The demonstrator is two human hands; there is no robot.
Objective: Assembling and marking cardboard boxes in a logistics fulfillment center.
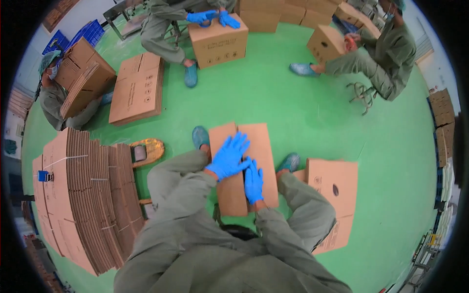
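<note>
Between my knees stands a brown cardboard box (261,146), its two long top flaps folded inward with a narrow dark gap along the middle. My left hand (228,157), in a blue glove, lies across the left flap with its fingers stretched toward the far end. Closer to me, my right hand (253,182) rests along the gap and the right flap, fingers straight. The two hands meet near the middle of the box. Neither one grips anything, and their palms are hidden.
At my left is a tall strapped stack of flat cartons (93,195) beside a yellow pallet jack part (151,150). Flat cartons (334,190) lie by my right leg. Another carton pile (139,90) is farther off. Three co-workers handle boxes, one behind a closed box (220,45).
</note>
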